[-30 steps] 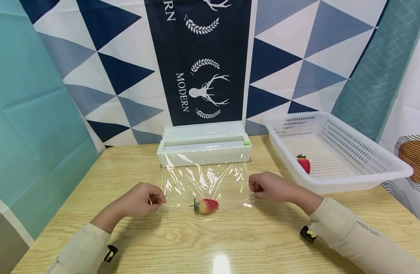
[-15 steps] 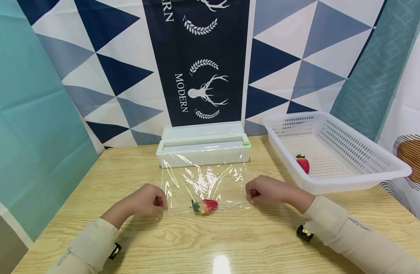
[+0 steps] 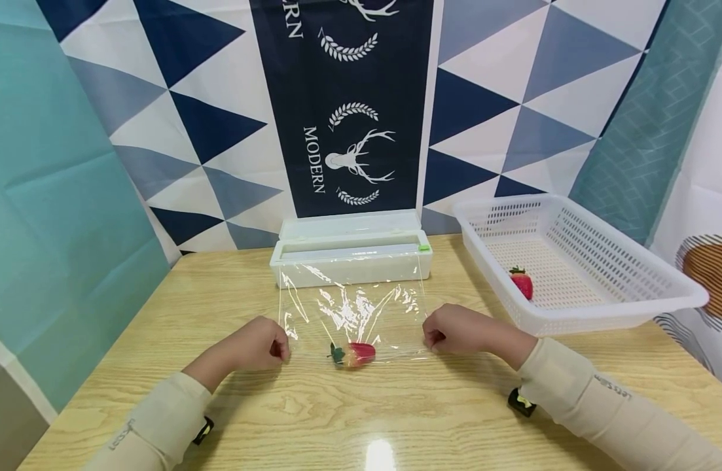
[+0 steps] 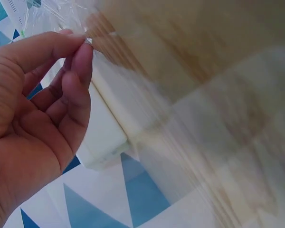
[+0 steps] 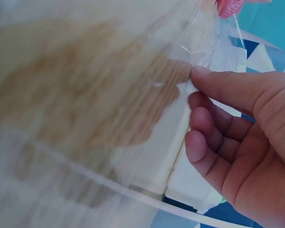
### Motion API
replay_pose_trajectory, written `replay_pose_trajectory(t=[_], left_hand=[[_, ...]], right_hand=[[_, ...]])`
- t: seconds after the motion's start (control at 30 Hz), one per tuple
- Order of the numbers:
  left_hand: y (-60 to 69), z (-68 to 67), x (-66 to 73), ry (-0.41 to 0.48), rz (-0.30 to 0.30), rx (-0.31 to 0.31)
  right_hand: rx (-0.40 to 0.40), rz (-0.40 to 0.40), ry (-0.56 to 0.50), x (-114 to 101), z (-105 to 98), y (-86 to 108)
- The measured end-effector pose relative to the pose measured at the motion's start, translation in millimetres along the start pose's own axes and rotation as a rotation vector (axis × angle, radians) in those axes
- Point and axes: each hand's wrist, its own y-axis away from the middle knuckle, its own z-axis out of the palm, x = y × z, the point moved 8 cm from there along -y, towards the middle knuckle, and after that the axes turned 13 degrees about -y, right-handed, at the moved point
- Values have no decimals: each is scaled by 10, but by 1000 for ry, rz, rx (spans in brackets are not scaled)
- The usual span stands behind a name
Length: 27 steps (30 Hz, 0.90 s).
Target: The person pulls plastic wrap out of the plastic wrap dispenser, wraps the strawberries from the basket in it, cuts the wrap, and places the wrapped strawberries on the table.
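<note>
A clear sheet of cling film (image 3: 351, 307) stretches from a white dispenser box (image 3: 351, 267) toward the front of the table. My left hand (image 3: 259, 343) pinches its near left corner; in the left wrist view thumb and finger of that hand (image 4: 47, 95) meet on the film. My right hand (image 3: 457, 329) pinches the near right corner, and the right wrist view shows the thumb of this hand (image 5: 242, 128) pressed to a finger on the film. Between the hands a strawberry (image 3: 361, 354) lies on its side at the film's near edge, apparently under it, leaves pointing left.
At the back right of the wooden table (image 3: 313, 418) stands a white perforated basket (image 3: 616, 311) with another strawberry (image 3: 522, 283) inside. The dispenser's lid (image 3: 349, 224) is raised against the patterned cloth behind.
Both hands have come slightly lower toward the table with the film corners. The film now lies over the strawberry, whose leaves have shifted a little to the left.
</note>
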Motion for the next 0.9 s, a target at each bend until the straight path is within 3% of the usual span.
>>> replay_pose_trajectory(t=[0.17, 0.37, 0.57, 0.73, 0.9], left_hand=[[30, -11, -13, -40, -30, -14], [60, -12, -46, -38, -50, -23], [56, -41, -31, -81, -12, -34], [26, -117, 107, -194, 44, 26], [-76, -146, 387, -215, 93, 110]], right_hand=[[-5, 43, 4, 46, 5, 13], [-34, 4, -4, 52, 27, 41], [-38, 63, 18, 115, -24, 62], [37, 75, 38, 21, -121, 41], [40, -78, 40, -351, -41, -88]])
